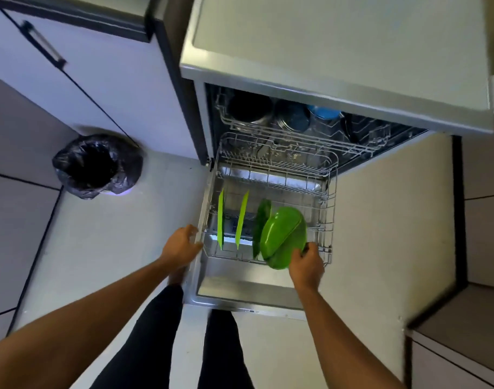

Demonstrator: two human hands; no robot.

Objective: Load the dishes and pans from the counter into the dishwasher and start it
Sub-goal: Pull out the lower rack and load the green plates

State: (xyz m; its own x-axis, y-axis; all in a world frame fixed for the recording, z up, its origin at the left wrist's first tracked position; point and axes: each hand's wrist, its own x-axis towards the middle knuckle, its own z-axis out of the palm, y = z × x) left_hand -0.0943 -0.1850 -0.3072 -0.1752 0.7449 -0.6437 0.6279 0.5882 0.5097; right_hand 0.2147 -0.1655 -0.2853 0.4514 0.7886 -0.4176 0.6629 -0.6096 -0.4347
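Observation:
The dishwasher stands open with its lower rack [328, 209] pulled out over the lowered door [240, 293]. Two bright green plates [220, 220] [242, 220] stand on edge in the rack, and a darker green plate [261, 220] stands to their right. My right hand [306, 265] grips the rim of a green bowl [282, 237], tilted on its side in the rack beside the dark plate. My left hand [181, 245] hovers at the rack's left front corner, fingers loosely curled, holding nothing. The upper rack [296, 133] holds dark pots and a blue cup [324, 112].
A bin lined with a black bag [98, 165] sits on the floor at left, below a white cabinet [80, 68]. The grey counter [338, 46] overhangs the dishwasher. Another counter corner [462, 335] juts in at bottom right. My legs stand at the door's front edge.

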